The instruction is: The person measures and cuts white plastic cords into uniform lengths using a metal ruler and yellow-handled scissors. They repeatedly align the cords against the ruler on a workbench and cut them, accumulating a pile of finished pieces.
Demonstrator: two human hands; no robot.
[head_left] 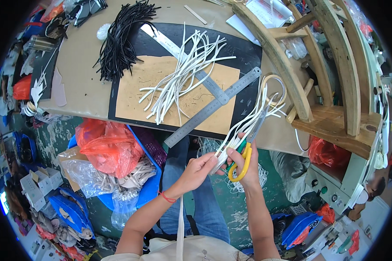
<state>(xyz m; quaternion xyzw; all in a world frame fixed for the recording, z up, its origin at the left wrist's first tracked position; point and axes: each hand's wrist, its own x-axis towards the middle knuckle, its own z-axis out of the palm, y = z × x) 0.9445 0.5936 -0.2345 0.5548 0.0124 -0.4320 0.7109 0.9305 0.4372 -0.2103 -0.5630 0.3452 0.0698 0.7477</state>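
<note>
Just below the table edge, our left hand fingers pinched a bundle of white strips, limp and light, best gripped near their ends; our right hand fingers gripped yellow-handled scissors.

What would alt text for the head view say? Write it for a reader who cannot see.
A person's left hand holds a bundle of white strips while the right hand works yellow-handled scissors on them. Beyond lie a worktable with more white strips, black cords and a metal ruler.
</note>
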